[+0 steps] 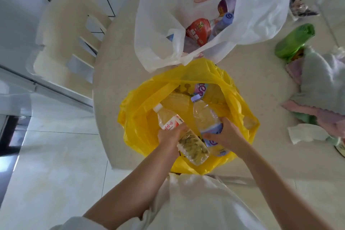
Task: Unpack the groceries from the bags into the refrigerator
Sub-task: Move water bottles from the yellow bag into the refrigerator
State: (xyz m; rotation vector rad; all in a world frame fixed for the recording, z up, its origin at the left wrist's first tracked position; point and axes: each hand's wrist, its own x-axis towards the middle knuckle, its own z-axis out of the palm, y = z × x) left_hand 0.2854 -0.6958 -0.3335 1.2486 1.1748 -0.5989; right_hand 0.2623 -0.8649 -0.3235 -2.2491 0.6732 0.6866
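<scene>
inside the open yellow bag [141,110] at the near edge of the tabletop [115,73], the left hand [170,136] curls around a clear bottle with a red-and-white label [169,118], white cap pointing away. just beside it, the right hand [226,134] grips a bottle with a pale blue label [205,115]. a clear packet of greenish food [192,148] lies between the wrists. behind the yellow bag, touching it, a white bag [158,24] holds more groceries.
</scene>
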